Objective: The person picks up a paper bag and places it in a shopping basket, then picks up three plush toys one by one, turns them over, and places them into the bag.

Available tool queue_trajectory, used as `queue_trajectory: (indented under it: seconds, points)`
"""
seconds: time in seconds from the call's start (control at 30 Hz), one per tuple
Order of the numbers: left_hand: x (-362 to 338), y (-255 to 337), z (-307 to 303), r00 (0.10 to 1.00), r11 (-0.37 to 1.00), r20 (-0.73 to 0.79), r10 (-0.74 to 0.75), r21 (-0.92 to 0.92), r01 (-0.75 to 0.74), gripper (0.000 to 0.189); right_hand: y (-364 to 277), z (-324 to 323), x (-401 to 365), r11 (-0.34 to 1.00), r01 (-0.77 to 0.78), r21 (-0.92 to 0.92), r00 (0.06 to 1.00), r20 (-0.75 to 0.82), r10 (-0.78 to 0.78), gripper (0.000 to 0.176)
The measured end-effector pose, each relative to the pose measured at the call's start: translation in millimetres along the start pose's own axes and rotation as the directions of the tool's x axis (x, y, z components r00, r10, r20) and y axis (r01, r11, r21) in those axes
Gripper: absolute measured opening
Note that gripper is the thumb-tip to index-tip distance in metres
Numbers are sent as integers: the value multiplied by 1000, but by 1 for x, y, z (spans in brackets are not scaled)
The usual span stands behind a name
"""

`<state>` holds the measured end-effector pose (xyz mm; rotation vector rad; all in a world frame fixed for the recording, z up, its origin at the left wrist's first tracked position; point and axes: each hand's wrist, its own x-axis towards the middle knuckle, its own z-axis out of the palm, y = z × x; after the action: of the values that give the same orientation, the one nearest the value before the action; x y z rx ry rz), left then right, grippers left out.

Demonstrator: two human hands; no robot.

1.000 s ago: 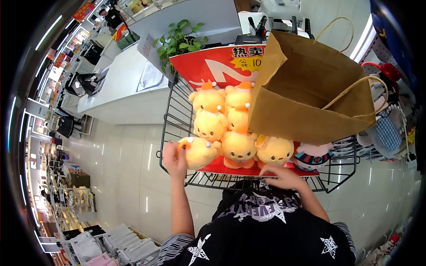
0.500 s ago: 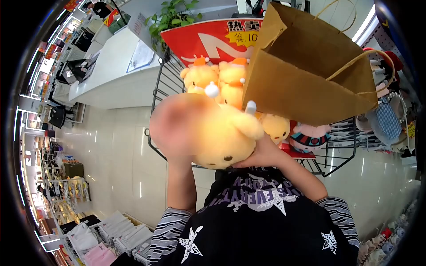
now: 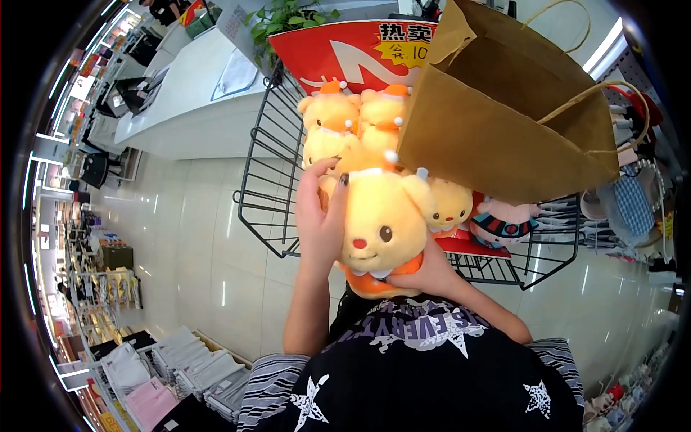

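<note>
I hold a yellow plush bear [image 3: 381, 223] with an orange collar and a red nose up in front of my chest, its face turned toward me. My left hand [image 3: 322, 216] grips its left side, fingers spread over the head. My right hand [image 3: 430, 270] cups it from below on the right. Behind it, several more yellow plush bears [image 3: 345, 119] with orange hats sit in a black wire basket [image 3: 266, 165]. A brown paper bag [image 3: 504, 122] with rope handles lies tilted over the basket's right half.
A red sign [image 3: 345, 50] with yellow lettering stands at the basket's back, a green plant [image 3: 281, 14] behind it. A pink plush [image 3: 500, 219] lies under the bag. A white counter [image 3: 187, 108] runs at the left. Shelves of folded goods [image 3: 180, 374] line the lower left.
The plush bear came out of the basket, rose close to the camera, then turned upright to face me. Both hands moved up with it.
</note>
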<state>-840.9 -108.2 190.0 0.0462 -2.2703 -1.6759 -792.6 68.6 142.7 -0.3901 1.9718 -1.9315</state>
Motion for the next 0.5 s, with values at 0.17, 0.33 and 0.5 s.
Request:
queue_trajectory:
  seconds: [0.17, 0.33, 0.5]
  points:
    - [-45, -6, -11, 972, 928, 35, -233, -290, 233, 36, 0, -13, -4, 989, -97, 115, 994, 54, 91, 88]
    - [-94, -24, -33, 821, 818, 308, -480, -180, 546, 38, 3, -17, -4, 983, -92, 161, 992, 103, 76, 85]
    - [-105, -14, -21, 889, 891, 230, -396, -137, 432, 36, 14, -20, 0, 935, -123, 332, 986, 145, 79, 73]
